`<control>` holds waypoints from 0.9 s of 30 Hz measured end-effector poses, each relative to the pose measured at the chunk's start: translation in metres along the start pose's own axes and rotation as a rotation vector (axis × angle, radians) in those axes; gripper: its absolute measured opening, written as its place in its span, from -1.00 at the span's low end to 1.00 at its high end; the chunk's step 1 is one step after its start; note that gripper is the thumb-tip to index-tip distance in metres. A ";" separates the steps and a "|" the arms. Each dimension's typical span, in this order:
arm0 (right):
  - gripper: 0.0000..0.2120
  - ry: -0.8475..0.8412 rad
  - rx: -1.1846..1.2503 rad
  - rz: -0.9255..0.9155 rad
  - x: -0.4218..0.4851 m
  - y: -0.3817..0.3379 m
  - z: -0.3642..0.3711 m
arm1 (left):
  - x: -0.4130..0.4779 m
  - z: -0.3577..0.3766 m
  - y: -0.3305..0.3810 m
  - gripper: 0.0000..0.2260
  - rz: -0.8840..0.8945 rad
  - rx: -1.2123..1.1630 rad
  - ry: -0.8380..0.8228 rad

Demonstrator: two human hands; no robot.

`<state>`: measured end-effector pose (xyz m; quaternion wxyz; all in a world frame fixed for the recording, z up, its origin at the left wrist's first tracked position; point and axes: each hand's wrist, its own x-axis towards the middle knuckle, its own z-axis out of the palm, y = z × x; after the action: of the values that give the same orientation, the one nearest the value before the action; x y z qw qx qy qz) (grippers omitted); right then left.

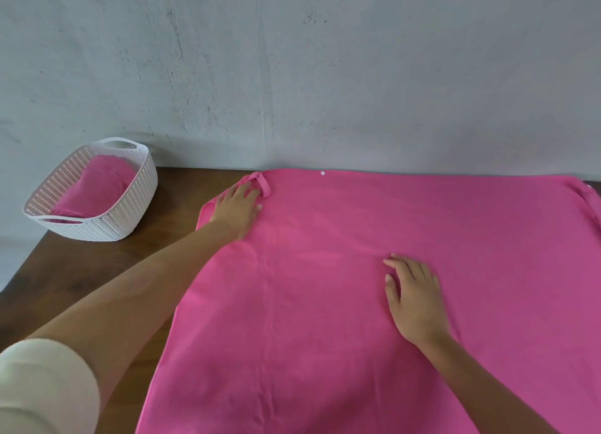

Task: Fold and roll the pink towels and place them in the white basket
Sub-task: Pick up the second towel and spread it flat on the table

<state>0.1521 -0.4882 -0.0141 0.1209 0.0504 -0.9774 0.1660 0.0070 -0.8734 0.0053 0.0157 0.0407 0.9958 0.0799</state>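
Observation:
A large pink towel [341,225] lies spread flat over the wooden table [91,271], reaching the wall at the back and running off the bottom of the view. My left hand [239,207] rests flat on its far left corner, beside a small pink hanging loop [264,186]. My right hand [414,298] lies flat with straight fingers on the middle of the towel. The white basket [133,199] stands at the table's back left corner with a rolled pink towel [97,186] inside it.
A grey plaster wall [292,75] runs right behind the table. The table's left edge [22,271] slants past the basket. A small white button [322,173] sits at the towel's far edge. The towel's right corner [585,196] is rumpled.

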 end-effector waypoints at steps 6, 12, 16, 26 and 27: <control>-0.71 -0.015 -0.006 0.002 0.000 -0.001 -0.001 | 0.011 -0.005 -0.026 -0.55 0.092 0.016 0.085; -0.71 -0.023 0.005 0.021 -0.001 -0.002 -0.001 | 0.028 -0.022 -0.039 -0.76 0.014 -0.019 0.204; -0.70 -0.023 0.010 0.019 -0.001 -0.001 -0.001 | 0.041 -0.033 -0.047 -0.82 -0.121 -0.157 0.314; -0.69 -0.021 0.003 0.019 0.000 0.000 0.000 | 0.048 -0.021 -0.038 -0.79 -0.297 -0.143 0.484; -0.69 -0.021 0.005 0.019 0.000 -0.001 0.000 | 0.048 -0.019 -0.034 -0.81 -0.235 -0.147 0.481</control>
<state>0.1519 -0.4890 -0.0142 0.1090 0.0431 -0.9786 0.1690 -0.0441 -0.9054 0.0173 -0.2092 -0.0965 0.9604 0.1570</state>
